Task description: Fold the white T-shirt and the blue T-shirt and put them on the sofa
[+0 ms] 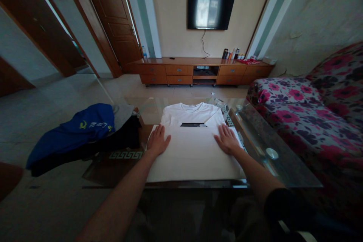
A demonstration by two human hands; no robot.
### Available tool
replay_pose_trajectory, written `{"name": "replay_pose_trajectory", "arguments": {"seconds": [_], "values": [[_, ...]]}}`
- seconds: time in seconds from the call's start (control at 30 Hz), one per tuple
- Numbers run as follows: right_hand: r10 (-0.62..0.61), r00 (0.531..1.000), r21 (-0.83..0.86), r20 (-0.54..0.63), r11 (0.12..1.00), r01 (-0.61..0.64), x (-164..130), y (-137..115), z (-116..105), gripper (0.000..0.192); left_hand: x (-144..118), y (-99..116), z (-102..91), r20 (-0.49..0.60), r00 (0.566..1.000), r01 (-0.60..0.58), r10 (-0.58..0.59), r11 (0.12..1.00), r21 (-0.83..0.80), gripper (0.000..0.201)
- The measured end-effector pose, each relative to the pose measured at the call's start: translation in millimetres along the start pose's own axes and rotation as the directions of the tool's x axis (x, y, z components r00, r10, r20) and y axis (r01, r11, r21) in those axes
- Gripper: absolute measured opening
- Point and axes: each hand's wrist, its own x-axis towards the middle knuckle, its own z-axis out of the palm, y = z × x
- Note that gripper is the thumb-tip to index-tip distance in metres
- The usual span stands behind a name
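Both bare forearms stretched forward and slightly inward, left hand [157, 140] and right hand [227, 139] level with each other and well apart. Palms down, pressed flat (nothing gripped), fingers extended and lightly spread, pointing away from the body. Right upper arm partly covered by a dark sleeve near the frame's bottom edge.

Both forearms are bare from the wrist to the near edge of the view, with no watch, ring or band visible on the left hand [157, 140] or the right hand [227, 140]. At the near right, a dark sleeve [279, 206], possibly black and pushed up, covers the right arm. Fingernails look short and unpainted.
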Motion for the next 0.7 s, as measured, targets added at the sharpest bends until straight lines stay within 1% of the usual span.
{"name": "replay_pose_trajectory", "arguments": {"seconds": [0.03, 0.07, 0.17, 0.27, 0.33, 0.53, 0.63, 0.7], "values": [[0.057, 0.998, -0.003, 0.007, 0.998, -0.057, -4, 12, 0, 0.083, -2, -4, -1.4, 0.006, 1.0, 0.006, -0.006, 1.0, 0.001, 0.076], [0.088, 0.996, -0.002, 0.023, 0.996, -0.088, -7, 22, 0, 0.085, -4, -8, -2.8, 0.012, 1.0, 0.012, -0.012, 1.0, 0.003, 0.076], [0.107, 0.993, 0.002, 0.048, 0.994, -0.107, -17, 38, 0, 0.089, -10, -16, -5.7, 0.028, 1.0, 0.001, -0.001, 1.0, 0.007, 0.077], [0.104, 0.994, 0.002, 0.04, 0.995, -0.104, -25, 38, 0, 0.088, -16, -19, -7.0, 0.029, 0.999, -0.014, 0.013, 1.0, 0.011, 0.077], [0.104, 0.994, -0.001, 0.041, 0.995, -0.104, -28, 38, 0, 0.088, -19, -20, -7.5, 0.021, 1.0, 0.003, -0.003, 1.0, 0.022, 0.079], [0.16, 0.986, -0.002, 0.046, 0.987, -0.16, -29, 38, -1, 0.092, -20, -18, -6.7, -0.006, 0.989, 0.145, -0.145, 0.988, 0.044, 0.09], [0.167, 0.985, 0.029, 0.033, 0.985, -0.168, -27, 37, -1, 0.091, -19, -15, -7.1, -0.006, 0.984, 0.179, -0.179, 0.983, 0.048, 0.093], [0.183, 0.982, 0.064, 0.043, 0.98, -0.186, -23, 38, -3, 0.089, -17, -12, -8.8, 0.005, 0.982, 0.19, -0.19, 0.981, 0.039, 0.092]]}}
